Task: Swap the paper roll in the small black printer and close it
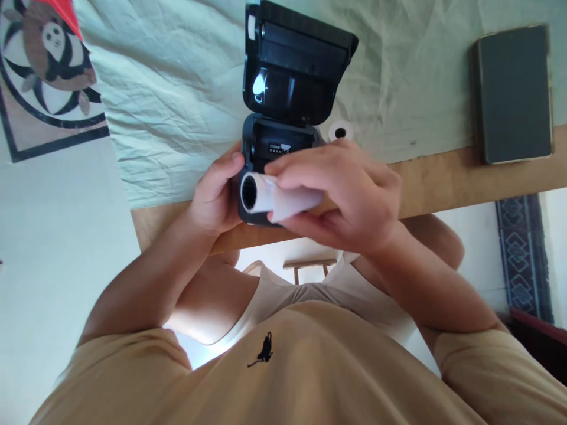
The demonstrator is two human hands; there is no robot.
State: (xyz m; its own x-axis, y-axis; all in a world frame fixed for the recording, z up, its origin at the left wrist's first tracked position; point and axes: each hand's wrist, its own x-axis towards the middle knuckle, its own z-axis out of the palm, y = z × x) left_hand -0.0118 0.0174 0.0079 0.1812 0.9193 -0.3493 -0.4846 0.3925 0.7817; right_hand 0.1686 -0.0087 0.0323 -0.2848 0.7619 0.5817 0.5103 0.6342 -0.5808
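Note:
A black portable printer (259,139) has its lid (296,65) swung up and back, and a small white label shows inside its bay. My left hand (218,192) grips the printer's left side, thumb along its edge. Held in my right hand (343,192) is a white paper roll (263,193) with a dark hollow core, its loose end pinched between thumb and fingers. The roll is over the front part of the printer; whether they touch I cannot tell. Just beyond my right hand stands a second small white roll (346,128) with a dark core.
A pale green cloth (177,88) covers the table, with its bare wooden edge (434,180) showing in front. A dark tablet-like device (516,94) lies at the right. A patterned mat (53,71) is on the floor at the left, and a wooden stool (310,263) stands below the table.

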